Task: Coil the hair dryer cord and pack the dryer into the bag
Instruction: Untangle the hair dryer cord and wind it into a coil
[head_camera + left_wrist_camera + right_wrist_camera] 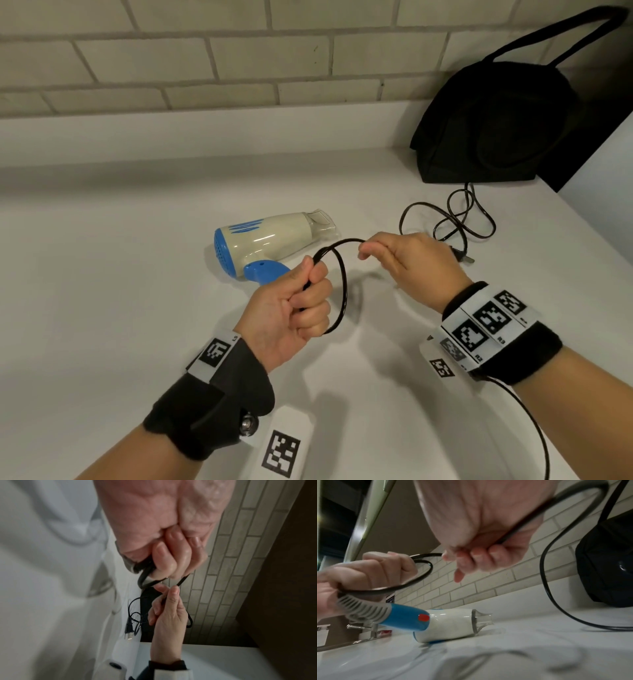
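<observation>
A cream and blue hair dryer (270,240) (450,623) lies on its side on the white counter (137,274). My left hand (301,305) (164,555) (373,573) grips a loop of its black cord (342,284) (419,580) just in front of the dryer's handle. To the right, my right hand (397,253) (481,553) (166,609) pinches the cord a short way along. The loose remainder of cord (455,219) and the plug (129,627) lie behind that hand. A black bag (496,126) (607,566) stands at the back right against the wall.
A brick-pattern wall (205,61) runs along the back of the counter. The counter's right edge (603,233) falls away just past the bag and the loose cord. A tagged white strip (281,448) lies near the front.
</observation>
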Demonstrator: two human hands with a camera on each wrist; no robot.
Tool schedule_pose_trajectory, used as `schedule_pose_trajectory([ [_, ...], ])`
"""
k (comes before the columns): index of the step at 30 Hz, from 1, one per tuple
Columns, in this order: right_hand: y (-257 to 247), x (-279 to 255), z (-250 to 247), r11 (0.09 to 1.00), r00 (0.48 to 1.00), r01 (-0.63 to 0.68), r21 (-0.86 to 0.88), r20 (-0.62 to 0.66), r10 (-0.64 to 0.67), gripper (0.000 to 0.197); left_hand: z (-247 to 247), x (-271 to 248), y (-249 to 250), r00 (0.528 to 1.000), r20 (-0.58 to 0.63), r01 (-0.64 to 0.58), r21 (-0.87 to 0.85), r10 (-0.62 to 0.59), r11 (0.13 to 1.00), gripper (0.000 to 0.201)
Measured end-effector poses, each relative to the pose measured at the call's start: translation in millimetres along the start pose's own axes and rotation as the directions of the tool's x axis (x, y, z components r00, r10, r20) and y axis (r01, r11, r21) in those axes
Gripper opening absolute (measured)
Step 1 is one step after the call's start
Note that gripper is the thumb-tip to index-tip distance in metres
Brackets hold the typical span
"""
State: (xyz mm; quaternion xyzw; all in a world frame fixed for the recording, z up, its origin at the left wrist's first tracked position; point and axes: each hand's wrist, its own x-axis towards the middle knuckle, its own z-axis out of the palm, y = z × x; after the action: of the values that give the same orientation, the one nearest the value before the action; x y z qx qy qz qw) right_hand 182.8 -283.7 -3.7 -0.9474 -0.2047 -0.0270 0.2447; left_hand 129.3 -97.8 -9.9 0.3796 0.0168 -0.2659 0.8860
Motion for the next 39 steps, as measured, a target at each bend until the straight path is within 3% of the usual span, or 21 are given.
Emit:
schedule_pose_trajectory([
  [2,2.9,2.4,-0.6,0.988,0.996,-0.053,-0.142,-0.075,0.042,0.058,2.7,-2.2,0.2,0.999,0.033,0.011,0.006,-0.011,1.0,0.03],
  [4,7.0,3.7,1.4,0.973,0.993,-0.105,-0.207,-0.08,0.09,0.054,5.3,-3.8,0.2,0.999,0.038,0.021,0.015,-0.022,1.0,0.03],
  [9,-9.3,-4.1,16.9,0.912,0.989,-0.046,-0.408,0.111,0.099,0.049,11.8,-2.4,1.0,0.998,0.023,-0.059,-0.003,0.059,0.998,0.034],
  [11,-19.7,-10.4,28.8,0.917,0.975,0.036,-0.398,0.214,0.054,0.038,19.7,-1.0,2.9,0.994,0.033,-0.108,0.036,0.107,0.994,0.034],
  [13,-29.8,-21.0,39.5,0.95,0.966,0.114,-0.289,0.258,-0.038,0.026,27.9,1.5,1.7,0.984,0.025,-0.176,0.179,0.175,0.968,0.033],
  [14,-37.3,-25.9,41.1,0.95,0.955,0.186,-0.25,0.273,-0.115,0.021,31.5,2.3,-0.7,0.974,0.02,-0.22,0.295,0.225,0.93,0.031],
  [15,-45.6,-32.0,39.2,0.958,0.945,0.164,-0.235,0.316,-0.084,0.016,33.8,3.3,-4.4,0.961,0.02,-0.257,0.432,0.276,0.864,0.032],
  [17,-45.5,-41.8,38.9,0.941,0.942,0.216,-0.259,0.311,-0.131,0.019,34.9,4.3,-13.1,0.943,0.043,-0.266,0.694,0.33,0.669,0.039],
  [19,-43.1,-50.6,35.6,0.912,0.919,0.29,-0.291,0.351,-0.18,0.02,33.4,3.4,-22.0,0.941,0.067,-0.245,0.812,0.333,0.53,0.037],
  [21,-44.0,-57.4,24.6,0.839,0.922,0.335,-0.429,0.333,-0.198,0.012,33.6,1.5,-28.7,0.945,0.09,-0.246,0.829,0.314,0.503,0.032],
  [23,-41.2,-57.1,12.7,0.84,0.956,0.283,-0.463,0.21,-0.206,0.014,33.5,1.8,-32.8,0.945,0.117,-0.263,0.829,0.307,0.493,0.027],
  [26,-38.6,-55.2,-0.2,0.882,0.964,0.266,-0.389,0.083,-0.254,0.032,29.1,5.6,-33.0,0.941,0.123,-0.259,0.861,0.315,0.437,0.026],
  [29,-34.7,-53.8,-14.1,0.925,0.948,0.306,-0.227,0.16,-0.274,0.026,25.7,7.2,-28.9,0.94,0.127,-0.248,0.892,0.318,0.379,0.03],
  [31,-33.6,-51.0,-25.3,0.961,0.958,0.258,-0.1,0.157,-0.241,0.029,25.6,5.7,-26.0,0.954,0.128,-0.232,0.89,0.272,0.394,0.029],
  [34,-26.7,-39.8,-32.4,0.982,0.963,0.169,0.086,0.2,-0.183,0.038,27.7,3.8,-24.7,0.985,0.092,-0.152,0.857,0.145,0.493,0.031],
  [37,-21.0,-29.2,-30.4,0.959,0.945,0.237,0.156,0.193,-0.265,0.048,29.5,1.8,-20.2,0.997,0.062,-0.077,0.748,0.046,0.659,0.033],
  [39,-19.3,-23.9,-27.5,0.944,0.932,0.268,0.195,0.197,-0.305,0.037,26.6,-0.1,-13.6,0.999,0.042,-0.035,0.688,0.008,0.725,0.037],
])
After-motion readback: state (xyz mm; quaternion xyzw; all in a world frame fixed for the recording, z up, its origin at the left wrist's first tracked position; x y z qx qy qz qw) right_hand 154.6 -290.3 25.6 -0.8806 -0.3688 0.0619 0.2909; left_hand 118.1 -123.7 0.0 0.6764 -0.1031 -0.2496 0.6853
